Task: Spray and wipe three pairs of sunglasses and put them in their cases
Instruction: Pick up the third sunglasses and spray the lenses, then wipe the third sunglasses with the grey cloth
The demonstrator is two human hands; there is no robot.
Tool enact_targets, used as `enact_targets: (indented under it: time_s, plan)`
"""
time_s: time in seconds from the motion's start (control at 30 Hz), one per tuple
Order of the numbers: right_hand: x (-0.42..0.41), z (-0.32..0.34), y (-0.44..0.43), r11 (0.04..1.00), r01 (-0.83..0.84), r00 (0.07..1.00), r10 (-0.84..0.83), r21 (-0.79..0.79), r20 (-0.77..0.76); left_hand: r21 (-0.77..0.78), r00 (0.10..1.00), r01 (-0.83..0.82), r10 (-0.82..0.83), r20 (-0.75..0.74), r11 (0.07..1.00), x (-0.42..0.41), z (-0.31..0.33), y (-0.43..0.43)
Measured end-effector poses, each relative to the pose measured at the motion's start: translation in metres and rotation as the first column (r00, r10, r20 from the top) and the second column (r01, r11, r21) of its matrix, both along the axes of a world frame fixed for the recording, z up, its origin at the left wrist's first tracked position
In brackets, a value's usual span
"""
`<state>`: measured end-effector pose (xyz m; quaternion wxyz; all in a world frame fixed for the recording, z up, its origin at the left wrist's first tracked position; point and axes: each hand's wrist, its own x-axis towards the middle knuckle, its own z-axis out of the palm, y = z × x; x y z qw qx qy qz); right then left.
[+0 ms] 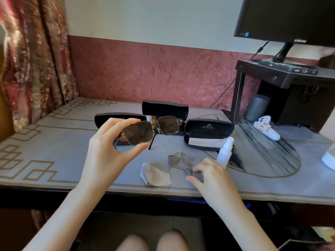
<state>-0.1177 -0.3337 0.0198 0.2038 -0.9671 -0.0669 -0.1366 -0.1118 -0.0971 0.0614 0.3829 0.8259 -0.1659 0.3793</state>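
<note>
Head view, middle of the frame: the left hand (107,151) holds a pair of metal-framed sunglasses with brown tinted lenses (154,130) up off the table (54,142), thumb below and fingers above, pinching the rim of one lens. The lenses look smeared and spotted. The right hand (208,176) is low and to the right, its fingertips curled down onto a crumpled dark grey cloth (179,160) and gathering it, as far as I can see.

Wiping looks to be the step in hand. To do it well, I'd hold the frame by its edge so the thumb doesn't mark the glass, bunch a clean fold of cloth over the fingertips, and rub each lens on both faces while the other hand steadies the bridge.

The sunglasses hang above and to the left of the right hand, well apart from it. A small white plastic spray bottle (224,153) stands just beside that hand, on its far side. A paler grey cloth (155,173) lies flat between the two hands. Three black hard cases stand open behind: one at the left (116,118), one in the centre (165,107) and one at the right (208,131).
</note>
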Motion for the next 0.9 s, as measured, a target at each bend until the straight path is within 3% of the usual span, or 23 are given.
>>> enact_targets:
  time_s: [0.17,0.3,0.53,0.63,0.77,0.9]
  plan:
    - [0.004,0.001,-0.002,0.994,0.089,0.996,-0.09,0.061,0.01,-0.023,1.0,0.01,-0.01,-0.013,1.0,-0.001,0.001,0.006]
    - [0.005,-0.001,0.0,0.989,0.045,0.998,-0.05,0.141,0.028,-0.028,0.999,0.027,-0.028,-0.027,0.999,-0.001,0.0,0.008]
    - [0.004,-0.002,0.001,0.989,0.104,0.993,-0.109,0.106,0.044,-0.031,0.998,0.041,-0.042,-0.047,0.999,0.001,-0.001,0.011]
    - [0.005,0.004,0.002,0.956,0.104,0.993,-0.115,0.275,0.022,-0.049,0.997,0.048,-0.051,-0.051,0.998,0.003,-0.001,0.013]
    - [0.014,0.02,0.007,0.821,0.056,0.997,-0.072,0.568,0.005,-0.065,0.996,0.056,-0.06,-0.066,0.996,0.004,-0.001,0.014]
    - [0.029,0.045,0.01,0.733,0.07,0.997,-0.078,0.676,-0.018,-0.065,0.994,0.069,-0.074,-0.077,0.995,0.005,0.001,0.015]
